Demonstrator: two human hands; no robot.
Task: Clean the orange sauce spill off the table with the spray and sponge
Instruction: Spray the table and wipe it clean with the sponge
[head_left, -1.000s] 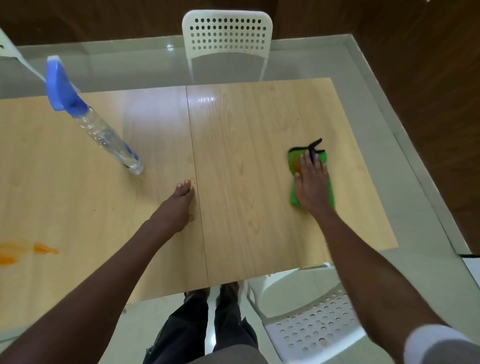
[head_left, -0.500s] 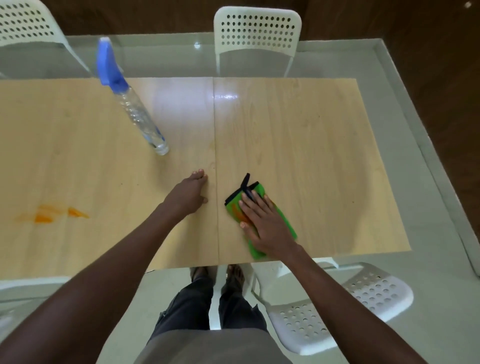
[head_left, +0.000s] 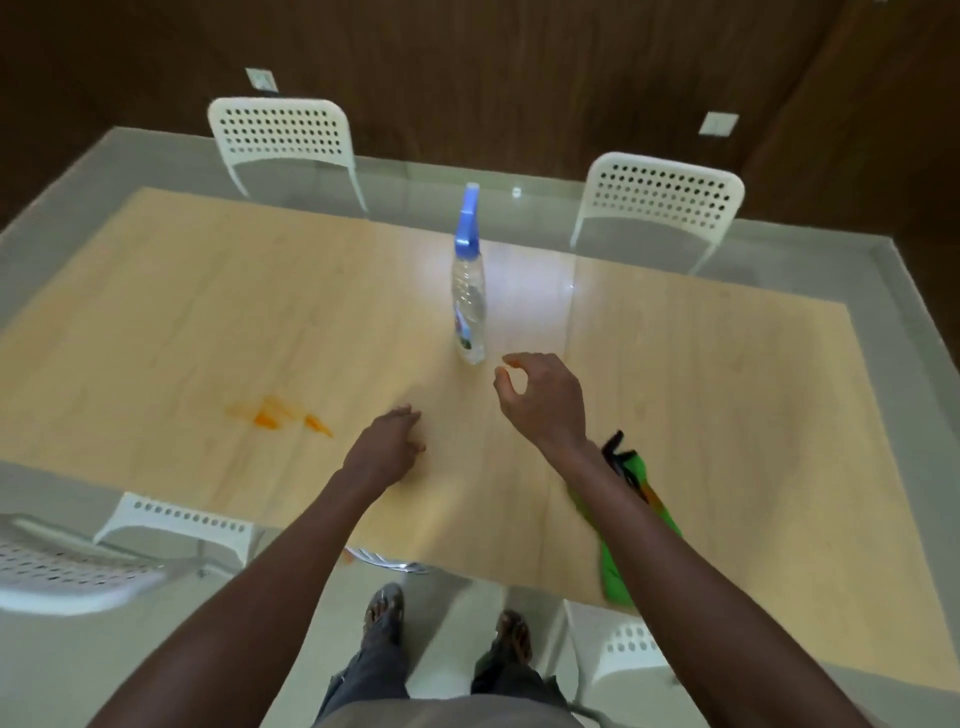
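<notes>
Green sponge (head_left: 618, 574) at near table (head_left: 156, 291) edge under right forearm, left hand (head_left: 387, 449) flat and relaxed on wood, right hand (head_left: 543, 397) raised with fingers loosely curled, empty, just beside upright spray bottle (head_left: 468, 291); orange spill (head_left: 278, 413) left of hands.

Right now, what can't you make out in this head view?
- Sponge: the right forearm crosses it, so only its right side and lower end show, smeared by motion blur.
- Spray bottle: label too small to read; liquid level unclear.
- Right hand: fingers curled near the bottle, holding nothing; contact with the table unclear.
- Left hand: whether it presses the table is unclear.
</notes>
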